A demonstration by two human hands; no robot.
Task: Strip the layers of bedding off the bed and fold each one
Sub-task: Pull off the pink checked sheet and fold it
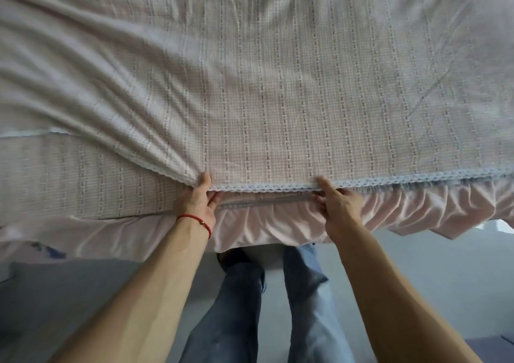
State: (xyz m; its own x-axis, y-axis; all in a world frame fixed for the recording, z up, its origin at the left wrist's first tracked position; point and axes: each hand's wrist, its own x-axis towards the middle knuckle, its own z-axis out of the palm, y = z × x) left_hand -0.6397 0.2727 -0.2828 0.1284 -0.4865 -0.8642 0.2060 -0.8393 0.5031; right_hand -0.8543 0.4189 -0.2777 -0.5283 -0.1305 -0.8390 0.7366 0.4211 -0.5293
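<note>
Left hand (199,196) pinches the lace-trimmed edge (361,181) of the checked sheet (278,98), thumb on top, fingers curled under, fabric bunched at the grip. Right hand (335,207) holds the same edge further right, index finger stretched along the trim, other fingers tucked beneath the hem. Sheet is lifted at that edge and spreads away from the person over the bed; deep folds run from the left hand's grip up toward the far left. Under the lifted edge a second checked layer (69,173) lies flat at the left of the hands. Below the edge a pink ruffled skirt (264,223) hangs. Red string bracelet (196,219) on left wrist. Under the skirt: jeans legs (303,293), grey floor (69,293).
</note>
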